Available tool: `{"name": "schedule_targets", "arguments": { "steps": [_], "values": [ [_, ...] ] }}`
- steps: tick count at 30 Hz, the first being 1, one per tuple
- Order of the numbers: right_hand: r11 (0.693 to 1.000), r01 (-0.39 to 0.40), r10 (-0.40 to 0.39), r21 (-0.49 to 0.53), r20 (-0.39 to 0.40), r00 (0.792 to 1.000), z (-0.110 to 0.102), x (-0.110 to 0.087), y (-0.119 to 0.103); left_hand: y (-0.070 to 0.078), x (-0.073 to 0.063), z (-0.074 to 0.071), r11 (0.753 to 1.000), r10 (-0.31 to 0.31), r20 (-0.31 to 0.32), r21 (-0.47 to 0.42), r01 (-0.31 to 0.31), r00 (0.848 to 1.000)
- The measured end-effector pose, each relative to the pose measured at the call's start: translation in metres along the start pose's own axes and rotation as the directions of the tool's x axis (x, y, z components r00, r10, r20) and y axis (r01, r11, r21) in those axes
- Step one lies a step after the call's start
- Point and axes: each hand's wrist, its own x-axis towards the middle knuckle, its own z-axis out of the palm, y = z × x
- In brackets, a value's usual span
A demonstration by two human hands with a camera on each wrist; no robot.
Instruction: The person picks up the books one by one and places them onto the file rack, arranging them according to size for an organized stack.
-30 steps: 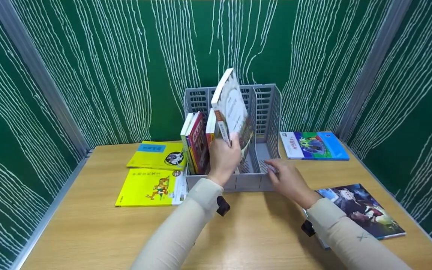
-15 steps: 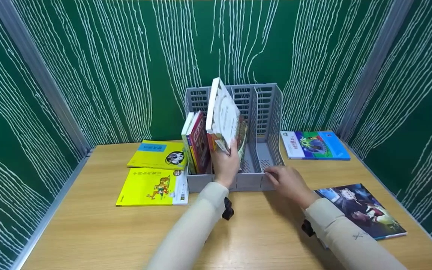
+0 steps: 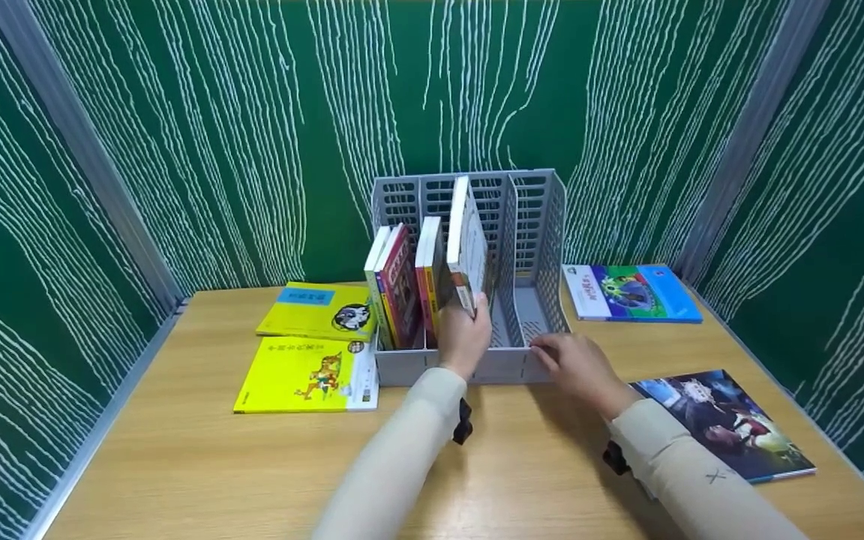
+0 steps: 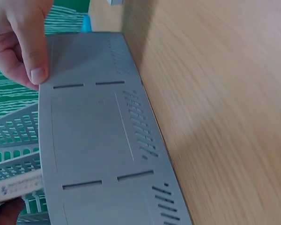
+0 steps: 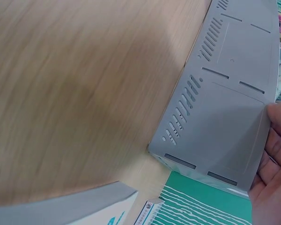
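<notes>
In the head view my left hand (image 3: 466, 337) grips a white-covered book (image 3: 468, 240) by its lower spine end. The book stands nearly upright inside a grey desktop file rack (image 3: 496, 366), right of the books in the second slot. The left wrist view shows the book's spine (image 4: 18, 185) behind the rack's front wall, with dark fingertips under it. My right hand (image 3: 578, 367) pinches the rack's front rim near its right end; the right wrist view shows this right hand (image 5: 274, 164) with the thumb outside the wall. Fingers behind the wall are partly hidden.
A red book (image 3: 400, 289) stands with others in the leftmost slot, and thin books (image 3: 429, 262) fill part of the second. Two yellow books (image 3: 301, 375) lie left of the rack. A blue book (image 3: 631, 292) and a dark-covered book (image 3: 732, 424) lie at the right.
The white-covered book has come lower into the rack, swinging left and then back right to stand more upright. My left hand moved slightly right with it. My right hand stays at the rim.
</notes>
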Motion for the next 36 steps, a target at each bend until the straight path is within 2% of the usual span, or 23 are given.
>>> {"name": "schedule_targets", "arguments": {
  "steps": [6, 11, 15, 19, 20, 28, 33, 36],
  "values": [
    [1.000, 0.024, -0.025, -0.011, -0.031, 0.999, 0.001, 0.001, 0.000, 0.003, 0.007, -0.005, 0.994, -0.078, 0.023, 0.074, 0.076, 0.997],
    [1.000, 0.012, -0.012, -0.009, -0.030, 0.999, -0.002, 0.002, 0.000, 0.007, 0.014, -0.006, 0.981, -0.136, 0.076, 0.152, 0.124, 0.988],
    [1.000, 0.012, -0.012, 0.006, -0.016, 1.000, -0.001, 0.002, 0.000, -0.003, 0.013, -0.001, 0.975, -0.143, 0.073, 0.183, 0.128, 0.987],
    [1.000, 0.003, -0.003, 0.014, -0.002, 1.000, 0.000, 0.002, 0.000, -0.002, 0.013, -0.003, 0.966, -0.188, 0.097, 0.198, 0.167, 0.977],
    [1.000, -0.004, 0.003, 0.017, 0.002, 1.000, -0.001, 0.002, 0.000, 0.005, 0.013, -0.006, 0.960, -0.216, 0.111, 0.204, 0.191, 0.970],
    [0.999, -0.033, 0.033, 0.032, 0.007, 0.999, -0.002, 0.002, -0.001, 0.015, 0.021, -0.010, 0.936, -0.243, 0.173, 0.301, 0.183, 0.955],
    [1.000, 0.017, -0.017, 0.018, -0.022, 1.000, 0.000, 0.002, -0.001, 0.013, 0.024, -0.006, 0.919, -0.232, 0.128, 0.352, 0.174, 0.964],
    [0.999, 0.039, -0.039, 0.000, -0.043, 0.998, 0.002, 0.002, -0.001, 0.011, 0.026, -0.004, 0.919, -0.216, 0.129, 0.361, 0.157, 0.968]
  ]
}}
